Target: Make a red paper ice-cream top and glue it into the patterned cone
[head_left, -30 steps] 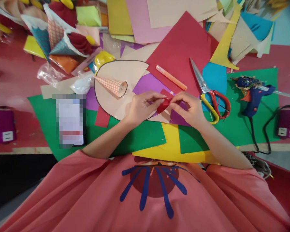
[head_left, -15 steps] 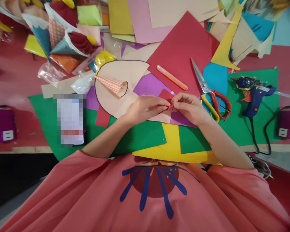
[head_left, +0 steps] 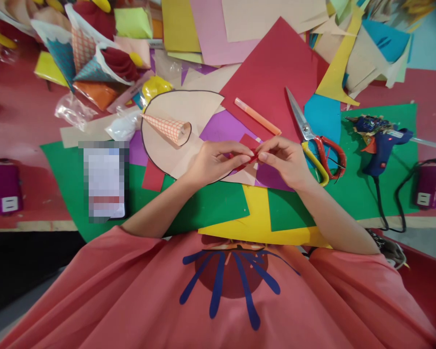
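Between the fingertips of my left hand (head_left: pixel 218 161) and my right hand (head_left: pixel 285 159) is a small piece of red paper (head_left: pixel 254 156), pinched from both sides. Its exact shape is mostly hidden by my fingers. Under my left hand lies a beige sheet (head_left: pixel 167 157) cut in a rounded outline with a dark edge. A checked orange-and-white paper cone (head_left: pixel 169 128) rests on that sheet. To the right of my right hand lie scissors (head_left: pixel 312 138) with red and yellow handles, blades partly open. An orange marker-like stick (head_left: pixel 257 116) lies just beyond my hands.
A blue glue gun (head_left: pixel 380 150) with a cord lies at right on green sheets (head_left: pixel 396 194). At left is a phone (head_left: pixel 105 184) with a blurred screen. Filled paper cones (head_left: pixel 85 53) stand at the back left; coloured sheets, including a red one (head_left: pixel 272 63), are spread behind.
My fingers have shifted slightly around the red paper, and my right hand's fingers have bent differently. The other things stay where they were, apart from a small shift of the view.
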`<act>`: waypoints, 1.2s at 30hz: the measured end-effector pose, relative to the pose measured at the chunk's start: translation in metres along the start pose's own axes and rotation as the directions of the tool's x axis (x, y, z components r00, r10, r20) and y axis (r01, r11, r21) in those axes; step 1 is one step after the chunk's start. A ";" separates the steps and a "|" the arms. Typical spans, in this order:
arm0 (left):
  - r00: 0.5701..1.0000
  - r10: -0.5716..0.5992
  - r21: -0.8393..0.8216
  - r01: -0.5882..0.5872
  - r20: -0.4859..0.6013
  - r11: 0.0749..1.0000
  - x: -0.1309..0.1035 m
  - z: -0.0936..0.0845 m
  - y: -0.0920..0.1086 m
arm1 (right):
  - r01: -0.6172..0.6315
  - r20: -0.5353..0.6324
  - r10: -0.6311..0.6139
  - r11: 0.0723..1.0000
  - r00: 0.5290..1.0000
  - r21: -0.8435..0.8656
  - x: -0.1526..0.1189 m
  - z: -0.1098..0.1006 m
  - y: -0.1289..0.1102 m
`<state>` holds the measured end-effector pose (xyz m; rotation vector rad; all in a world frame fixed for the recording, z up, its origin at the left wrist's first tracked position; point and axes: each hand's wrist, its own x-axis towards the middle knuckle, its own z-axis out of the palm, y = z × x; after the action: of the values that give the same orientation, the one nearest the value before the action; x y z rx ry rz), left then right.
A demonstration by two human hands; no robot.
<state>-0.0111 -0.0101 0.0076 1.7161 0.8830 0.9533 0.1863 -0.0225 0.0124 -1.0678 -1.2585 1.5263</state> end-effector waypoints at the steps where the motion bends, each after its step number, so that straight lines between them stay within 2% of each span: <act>1: 0.999 -0.036 -0.023 0.036 -0.004 0.999 0.001 0.000 0.000 | 0.025 -0.009 -0.026 0.999 1.000 -0.031 -0.001 0.000 0.000; 7: 0.987 -0.160 -0.113 0.156 -0.028 0.981 0.002 0.000 0.000 | 0.119 0.013 -0.119 0.978 0.993 -0.173 -0.003 -0.001 0.000; 10: 0.966 -0.260 -0.154 0.258 0.008 0.954 0.003 -0.001 0.002 | 0.166 0.031 -0.163 0.947 0.986 -0.275 -0.004 -0.001 0.001; 14: 0.956 -0.294 -0.109 0.294 0.022 0.949 0.004 -0.002 0.006 | 0.253 0.052 -0.252 0.890 0.966 -0.380 -0.006 -0.002 0.002; 18: 0.979 -0.202 0.093 0.204 -0.028 0.975 0.001 -0.001 0.002 | 0.276 0.058 -0.283 0.838 0.957 -0.471 -0.007 -0.002 0.002; 20: 0.994 -0.099 0.209 0.105 -0.038 0.972 -0.002 0.000 -0.003 | 0.256 0.042 -0.271 0.833 0.962 -0.490 -0.008 -0.001 0.002; 22: 0.998 0.060 0.291 -0.051 -0.022 0.955 -0.004 0.000 -0.009 | 0.234 0.032 -0.252 0.834 0.967 -0.500 -0.008 0.000 0.002; 25: 0.961 0.272 0.356 -0.273 0.053 0.894 -0.004 -0.001 -0.014 | 0.207 0.022 -0.224 0.850 0.974 -0.484 -0.009 0.002 0.003; 27: 0.934 0.344 0.384 -0.353 0.095 0.853 -0.002 -0.003 -0.014 | 0.185 0.007 -0.202 0.878 0.979 -0.441 -0.009 0.003 0.003; 30: 0.909 0.397 0.402 -0.413 0.127 0.817 -0.001 -0.005 -0.013 | 0.149 -0.031 -0.172 0.923 0.985 -0.355 -0.009 0.004 0.004; 36: 0.923 0.361 0.385 -0.384 0.135 0.839 -0.002 -0.003 -0.012 | 0.073 -0.093 -0.099 0.965 0.991 -0.250 -0.008 0.006 0.004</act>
<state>-0.0158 -0.0070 -0.0037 2.3261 0.7553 1.0138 0.1822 -0.0319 0.0099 -1.2180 -1.4282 1.2543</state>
